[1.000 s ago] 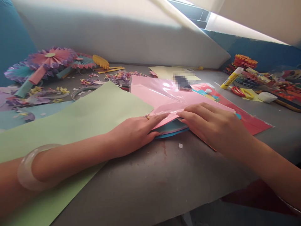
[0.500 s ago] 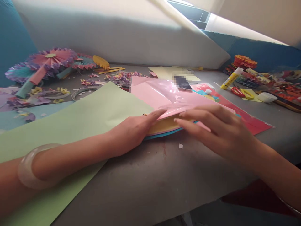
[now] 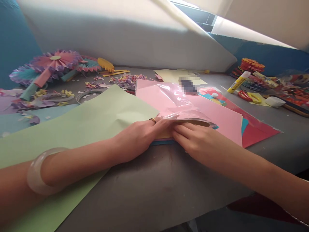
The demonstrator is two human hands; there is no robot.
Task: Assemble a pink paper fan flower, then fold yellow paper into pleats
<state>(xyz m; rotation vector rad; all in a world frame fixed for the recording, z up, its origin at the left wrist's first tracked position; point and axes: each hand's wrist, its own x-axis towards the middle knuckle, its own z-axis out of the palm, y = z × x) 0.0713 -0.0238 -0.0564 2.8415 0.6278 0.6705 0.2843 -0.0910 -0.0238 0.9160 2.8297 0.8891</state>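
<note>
A clear plastic sleeve of coloured paper [image 3: 151,93], pink on top, lies at the middle of the table with its near edge lifted and bulging. My left hand [image 3: 138,138] grips that near edge, its thumb at the plastic and its other fingers mostly hidden. My right hand [image 3: 193,137] has its fingers, held together, tucked in at the sleeve's mouth among the paper sheets; their tips are out of sight. Yellow and blue sheet edges show between and below the hands. Under my left forearm a large light green sheet [image 3: 96,119] spreads across the table.
Pleated paper fans [image 3: 55,61] and paper scraps [image 3: 127,79] lie at the back left. At right are a red packet [image 3: 260,129], a glue stick [image 3: 238,82], red-and-yellow-handled scissors [image 3: 252,97] and a white roundish object [image 3: 275,101]. The table's front edge runs below my right forearm.
My right hand has moved left and into the mouth of the sleeve, its fingers now hidden inside. The plastic has lifted and creased over it. My left hand keeps nearly the same place.
</note>
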